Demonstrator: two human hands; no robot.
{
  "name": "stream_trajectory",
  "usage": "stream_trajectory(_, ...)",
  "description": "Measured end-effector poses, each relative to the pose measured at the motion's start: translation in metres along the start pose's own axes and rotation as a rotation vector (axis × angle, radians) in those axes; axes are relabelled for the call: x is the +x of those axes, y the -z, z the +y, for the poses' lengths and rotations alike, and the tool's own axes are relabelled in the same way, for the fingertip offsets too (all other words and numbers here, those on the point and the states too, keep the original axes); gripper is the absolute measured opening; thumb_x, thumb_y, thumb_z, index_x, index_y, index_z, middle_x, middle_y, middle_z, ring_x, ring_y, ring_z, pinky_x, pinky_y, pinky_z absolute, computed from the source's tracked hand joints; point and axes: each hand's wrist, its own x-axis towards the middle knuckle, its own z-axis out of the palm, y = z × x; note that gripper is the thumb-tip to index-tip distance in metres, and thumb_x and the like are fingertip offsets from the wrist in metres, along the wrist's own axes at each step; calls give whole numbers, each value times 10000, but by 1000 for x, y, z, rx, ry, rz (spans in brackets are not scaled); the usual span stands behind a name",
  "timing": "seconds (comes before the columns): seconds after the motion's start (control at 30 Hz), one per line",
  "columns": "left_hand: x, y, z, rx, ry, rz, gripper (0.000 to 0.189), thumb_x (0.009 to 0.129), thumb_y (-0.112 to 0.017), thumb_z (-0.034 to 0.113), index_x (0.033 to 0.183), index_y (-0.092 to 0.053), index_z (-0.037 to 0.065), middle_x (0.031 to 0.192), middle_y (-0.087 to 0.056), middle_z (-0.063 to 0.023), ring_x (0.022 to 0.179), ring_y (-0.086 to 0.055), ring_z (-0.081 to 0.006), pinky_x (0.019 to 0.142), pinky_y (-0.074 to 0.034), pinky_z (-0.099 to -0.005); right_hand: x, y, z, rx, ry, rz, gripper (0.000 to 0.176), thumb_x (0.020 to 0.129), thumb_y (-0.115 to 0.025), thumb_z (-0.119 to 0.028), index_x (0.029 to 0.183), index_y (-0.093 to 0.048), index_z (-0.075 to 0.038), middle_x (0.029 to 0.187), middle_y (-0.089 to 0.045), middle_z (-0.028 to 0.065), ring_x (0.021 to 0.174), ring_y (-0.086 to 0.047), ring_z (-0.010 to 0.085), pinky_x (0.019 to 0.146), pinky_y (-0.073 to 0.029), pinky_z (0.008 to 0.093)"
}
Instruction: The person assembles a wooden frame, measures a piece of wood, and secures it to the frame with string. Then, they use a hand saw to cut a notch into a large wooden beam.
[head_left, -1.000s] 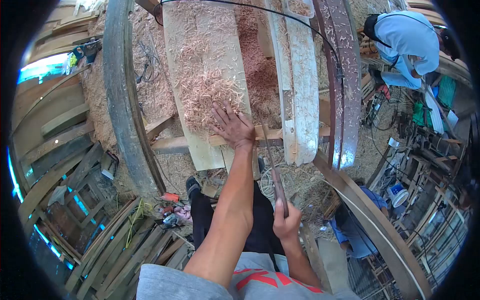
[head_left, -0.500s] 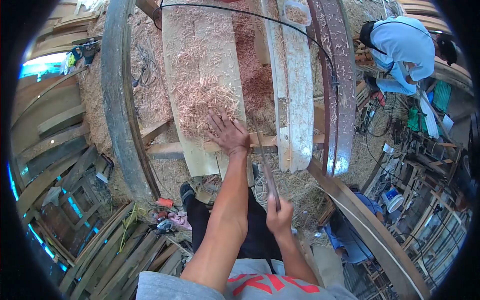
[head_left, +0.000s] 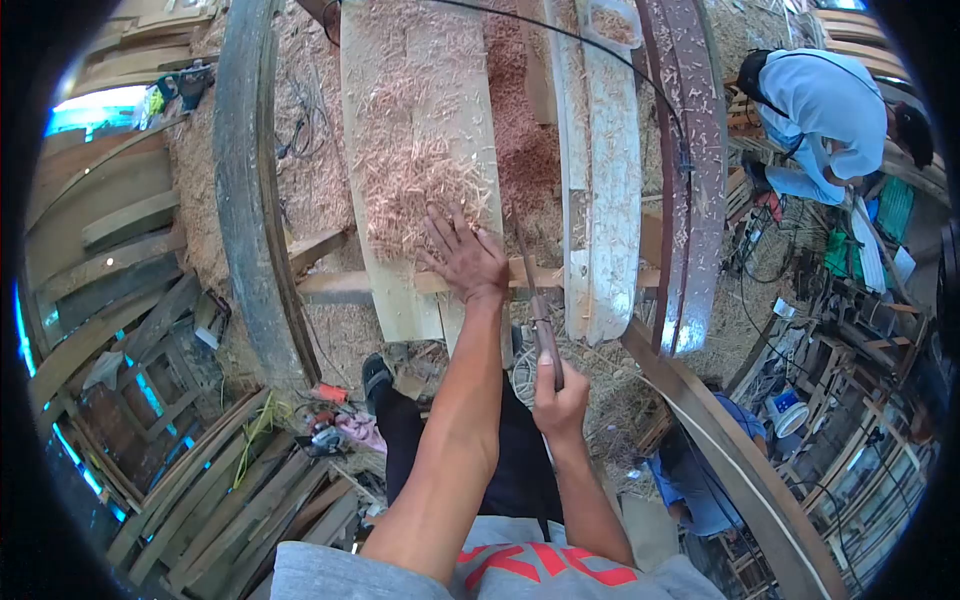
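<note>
Plank (head_left: 415, 110) under left hand (head_left: 468, 258): pale bare wood, matt and rough, strewn with curled reddish wood shavings (head_left: 420, 185). Long tool (head_left: 532, 295) in right hand (head_left: 558, 400): dull dark metal, matt. Neighbouring board (head_left: 605, 180): wood under worn, chalky white paint. Curved timber (head_left: 255, 200) at left: grey, weathered, rough. Curved rib (head_left: 695, 170) at right: dark brown wood, faintly glossy at its lower end. Floor (head_left: 330, 345): loose sawdust and shavings. Shirt (head_left: 520, 575): grey cloth, red print.

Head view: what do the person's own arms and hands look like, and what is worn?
The left hand and right hand are ungloved, with no watch visible. Both forearms are uncovered. A grey shirt with red lettering covers the upper body, above dark trousers.
</note>
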Motion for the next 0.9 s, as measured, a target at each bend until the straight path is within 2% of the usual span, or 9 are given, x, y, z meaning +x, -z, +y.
stream_trajectory(0.1,-6,2,-12,7,-214,-30,711,901,-503,317,1550,-282,131,1645,-162,-173,1526,-145,-329,1189,-88,-608,-30,15,23,198,-157,-26,470,980,-567,-359,714,-573,29,544,-481,125,516,-487,140,507,-393,361)
stream_trajectory(0.13,-6,4,-12,-47,-232,-36,676,919,-492,320,1544,-298,151,1643,-188,-148,1521,-167,-319,1173,-105,-639,-34,10,26,203,-177,-18,465,978,-572,-361,709,-573,18,549,-500,99,516,-471,151,505,-381,373)
stream_trajectory(0.23,-5,-3,-3,81,-113,-35,653,917,-482,295,1534,-317,156,1636,-223,-130,1519,-187,-305,1149,-110,-669,-12,-10,12,38,-50,38,459,983,-568,-350,699,-574,11,549,-505,82,518,-467,147,505,-380,376)
stream_trajectory(0.27,-4,-2,-3,34,-106,-37,659,915,-487,296,1539,-312,174,1641,-219,-103,1522,-185,-283,1133,-112,-693,0,-16,10,110,-42,51,455,986,-563,-332,698,-563,20,537,-481,99,517,-466,159,510,-381,379)
stream_trajectory(0.47,-5,1,-1,-4,-74,-79,660,913,-492,296,1540,-310,200,1652,-188,-91,1527,-167,-275,1144,-103,-684,10,-15,23,101,-32,28,453,988,-561,-317,692,-548,27,529,-447,103,509,-441,172,508,-372,387)
stream_trajectory(0.57,-5,-1,-4,20,-96,-37,663,943,-484,374,1553,-278,211,1657,-168,-73,1528,-157,-250,1158,-90,-676,10,-21,22,91,18,52,450,986,-558,-326,699,-561,21,536,-459,120,510,-446,176,510,-377,396)
stream_trajectory(0.6,-5,1,-2,-5,-69,-61,637,961,-472,358,1552,-276,219,1656,-170,-70,1527,-158,-246,1161,-82,-676,10,-23,20,63,30,74,444,982,-559,-339,718,-576,18,543,-470,142,508,-449,189,515,-382,403)
stream_trajectory(0.7,-5,0,-5,-58,-113,-1,579,971,-457,306,1521,-331,173,1641,-216,-90,1528,-153,-261,1162,-72,-670,6,-31,10,30,140,150,439,978,-558,-349,745,-590,22,556,-498,165,501,-485,217,523,-399,409)
stream_trajectory(0.9,-3,-3,6,-51,41,74,503,982,-461,284,1450,-394,110,1618,-265,-97,1524,-170,-268,1188,-92,-612,8,-28,10,17,145,104,416,975,-566,-321,750,-601,26,556,-505,180,492,-502,223,518,-406,410)
